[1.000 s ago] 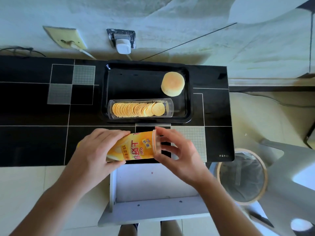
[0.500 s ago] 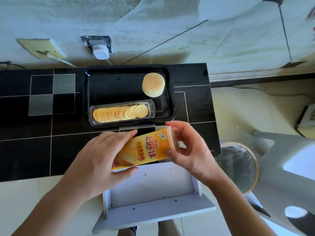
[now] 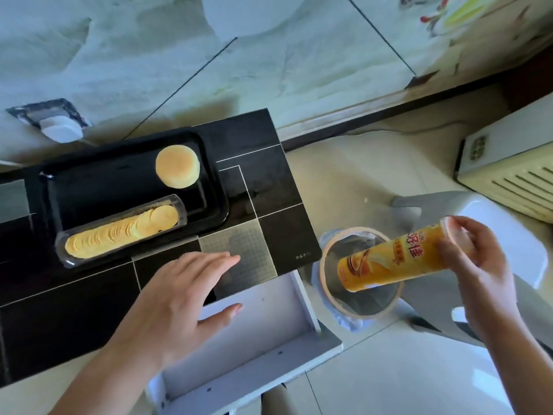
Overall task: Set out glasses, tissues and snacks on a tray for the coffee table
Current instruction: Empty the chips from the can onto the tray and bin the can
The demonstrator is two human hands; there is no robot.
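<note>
A black tray [image 3: 74,181] lies on the black tiled coffee table [image 3: 263,163]. On the tray sit a round pale cake [image 3: 177,170] and a clear plastic sleeve of stacked crisps [image 3: 122,232]. My right hand [image 3: 475,259] grips the top end of a yellow crisp tube [image 3: 389,262], holding it tilted over a round bin [image 3: 362,301] right of the table. My left hand [image 3: 179,298] hovers with fingers straight over the table's near edge and holds nothing.
An open white drawer [image 3: 251,333] juts out under the table's front edge. A grey plastic stool [image 3: 490,223] stands behind the bin, and a white heater [image 3: 514,178] sits at far right. A wall socket with a plug [image 3: 59,130] is behind the tray.
My left hand let go of the yellow tube. My right hand carried the tube rightward, off the table, to above the bin. The view swung right.
</note>
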